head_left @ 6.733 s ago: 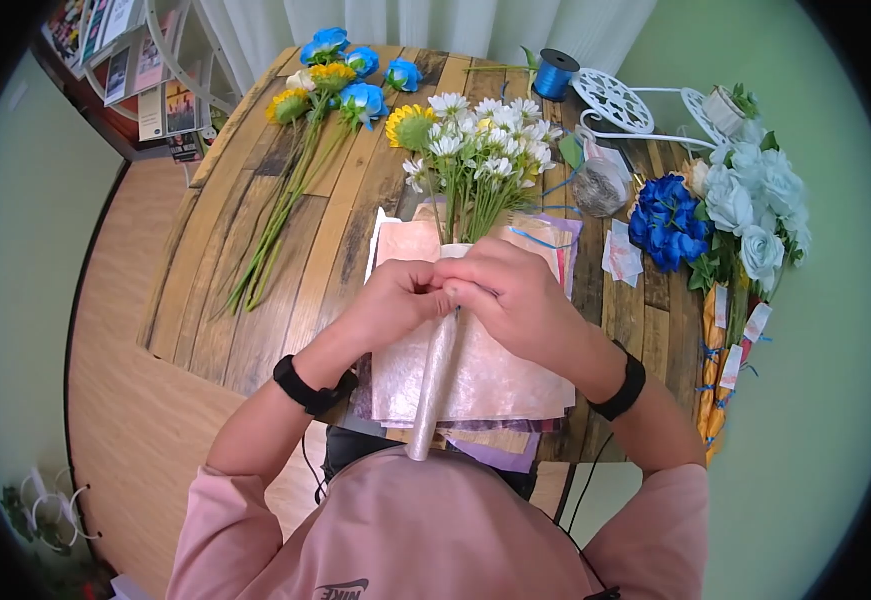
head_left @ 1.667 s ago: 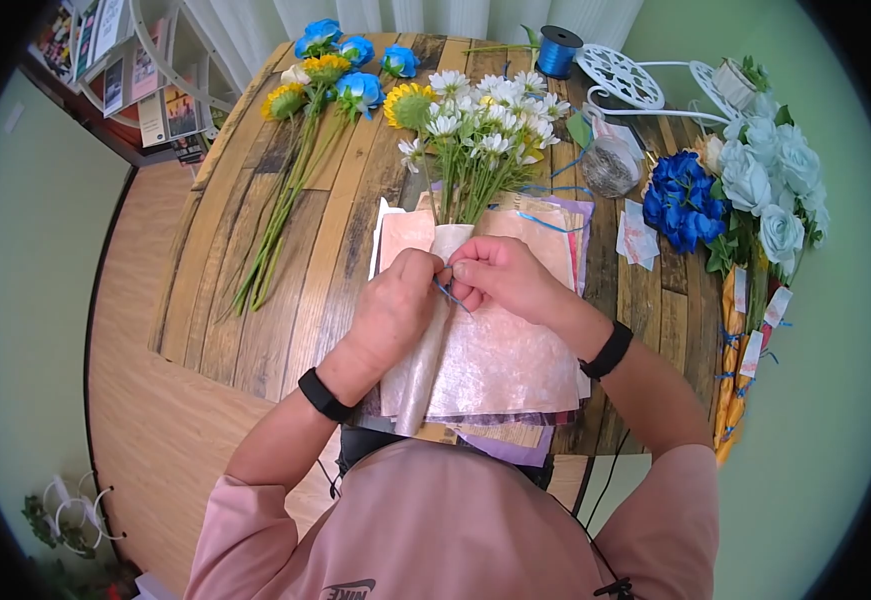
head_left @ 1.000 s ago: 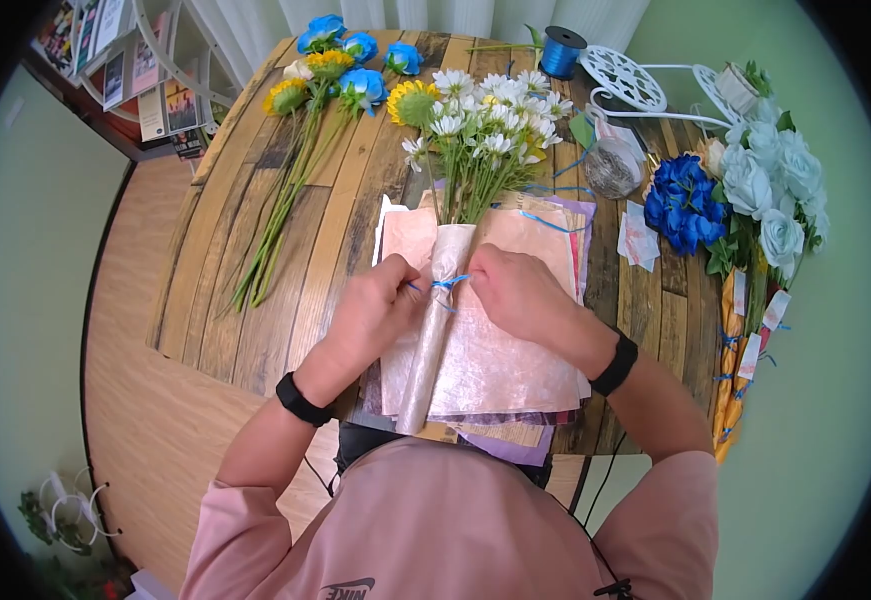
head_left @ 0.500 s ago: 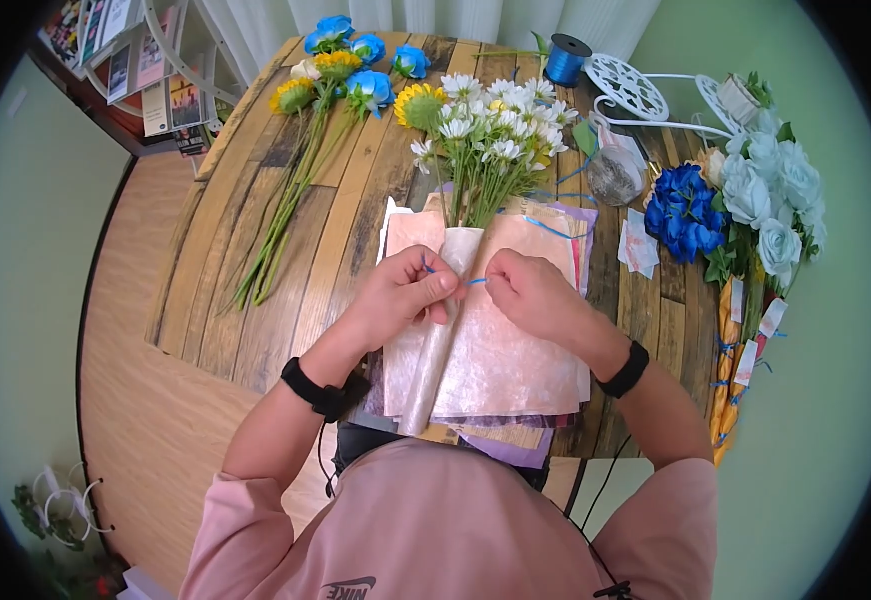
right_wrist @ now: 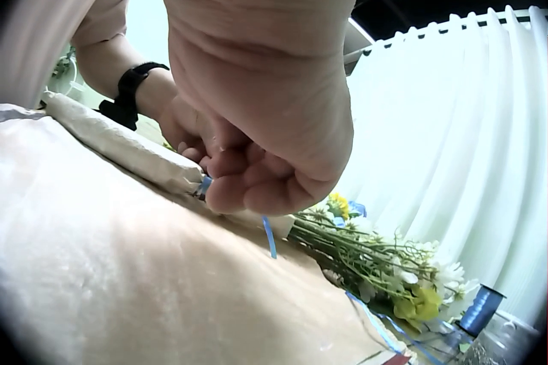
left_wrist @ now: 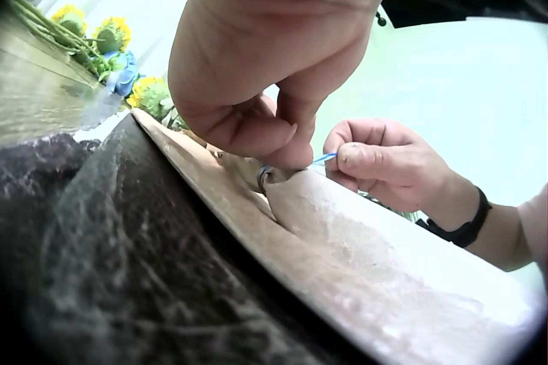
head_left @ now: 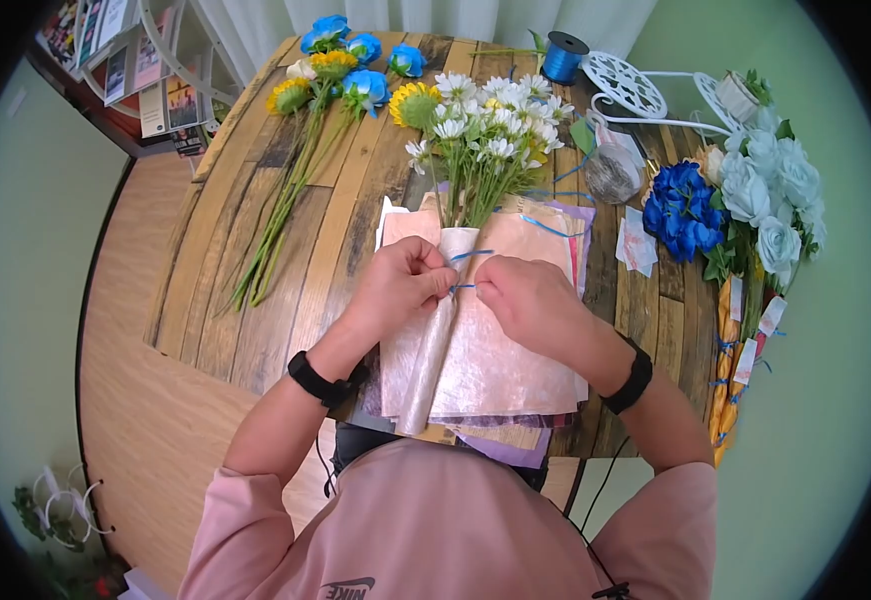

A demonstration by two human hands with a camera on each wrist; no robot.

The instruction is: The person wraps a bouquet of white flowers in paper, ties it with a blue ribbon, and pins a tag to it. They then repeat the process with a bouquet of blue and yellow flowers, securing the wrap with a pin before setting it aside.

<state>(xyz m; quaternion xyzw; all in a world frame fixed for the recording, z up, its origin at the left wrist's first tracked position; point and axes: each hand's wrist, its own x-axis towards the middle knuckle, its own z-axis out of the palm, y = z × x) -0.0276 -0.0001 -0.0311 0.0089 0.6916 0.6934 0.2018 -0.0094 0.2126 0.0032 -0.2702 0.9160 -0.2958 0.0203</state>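
A bunch of white daisy-like flowers (head_left: pixel 495 125) lies with its stems inside a rolled pale paper wrap (head_left: pixel 427 360). A thin blue ribbon (head_left: pixel 464 286) goes round the wrap below its upper edge. My left hand (head_left: pixel 403 288) pinches the ribbon at the wrap, thumb against forefinger. Just to the right, my right hand (head_left: pixel 537 308) pinches a ribbon end, and a short taut piece spans the gap between the hands. In the right wrist view a loose ribbon tail (right_wrist: pixel 270 237) hangs below the right hand's curled fingers. The knot area is hidden under the left fingertips.
Under the wrap lies a stack of pink paper sheets (head_left: pixel 505 370). Blue and yellow flowers (head_left: pixel 335 75) lie at the left. A blue ribbon spool (head_left: pixel 563 58), a white metal stand (head_left: pixel 627 85), a dark blue flower cluster (head_left: pixel 683 210) and pale blue roses (head_left: pixel 770 190) are rightward.
Earlier the hands met over the wrap, then drew apart, showing the ribbon round it. Since then the left hand has come back onto the wrap, and a ribbon tail now shows above the fingers.
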